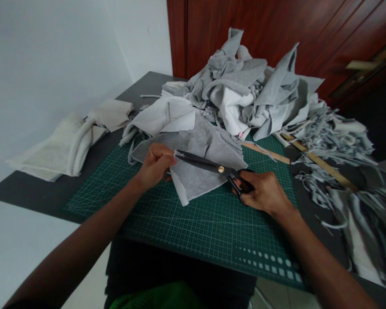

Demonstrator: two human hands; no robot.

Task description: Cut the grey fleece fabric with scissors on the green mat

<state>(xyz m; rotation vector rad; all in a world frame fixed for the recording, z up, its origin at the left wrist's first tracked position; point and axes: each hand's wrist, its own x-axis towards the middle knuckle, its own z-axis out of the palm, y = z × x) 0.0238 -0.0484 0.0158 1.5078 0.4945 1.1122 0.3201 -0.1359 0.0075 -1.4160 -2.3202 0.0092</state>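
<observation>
My right hand point(263, 191) is closed round the black handles of a pair of scissors point(204, 162). The blades point left across a piece of grey fabric point(199, 182), and their tips reach my left hand point(157, 165). Finger and thumb of that hand pinch the fabric's edge beside the blade tips. The fabric hangs down from the pinch, with a pale folded strip along its lower left edge. Whether the blades are cutting into the cloth, I cannot make out. Beneath both hands lies a green cutting mat point(193, 231) with a printed grid.
A large heap of grey and white cloth point(244, 86) stands at the back, before a red-brown door point(276, 25). Folded cream cloth point(61, 146) lies left. Thin fabric strips point(337, 133) cover the right side around a wooden ruler point(328, 169). Another ruler point(266, 152) rests on the mat.
</observation>
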